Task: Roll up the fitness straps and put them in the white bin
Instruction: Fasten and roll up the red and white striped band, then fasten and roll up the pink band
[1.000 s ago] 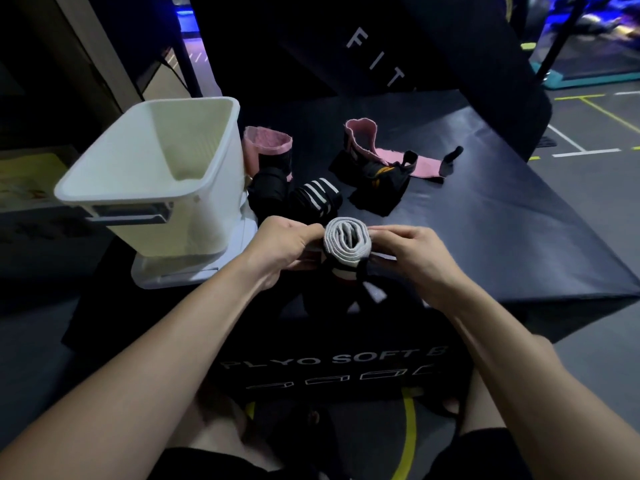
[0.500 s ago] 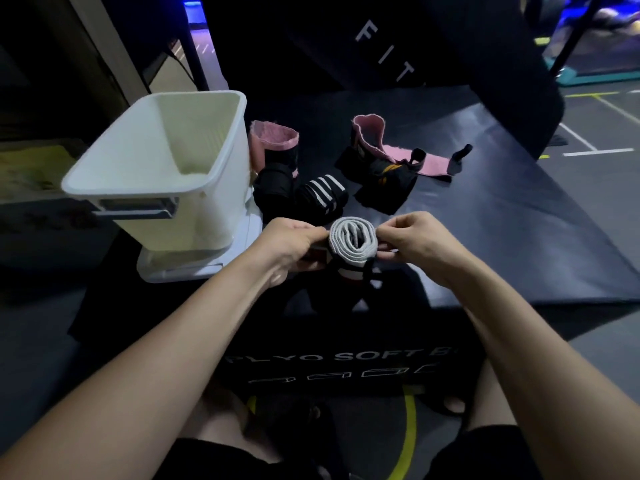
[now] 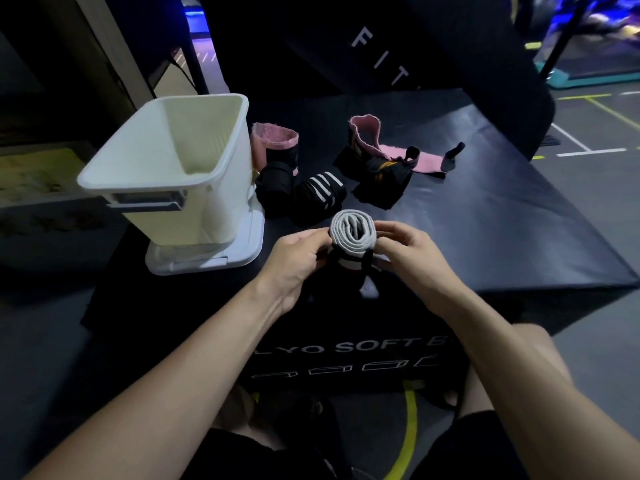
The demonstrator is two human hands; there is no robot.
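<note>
Black padding covers the plyo box (image 3: 502,230); the white bin (image 3: 166,174) stands left of the grip and beyond it. Left hand (image 3: 294,261) and right hand (image 3: 412,254) pinch the rolled grey strap (image 3: 353,230) between them, other straps (image 3: 320,192) just beyond.

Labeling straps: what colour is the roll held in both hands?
Light grey roll, seen end-on in the head view.

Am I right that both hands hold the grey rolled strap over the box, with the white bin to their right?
Not quite: the white bin stands to the left of the hands, as the head view shows. The rest holds: the left hand and right hand hold the grey rolled strap over the box.
</note>
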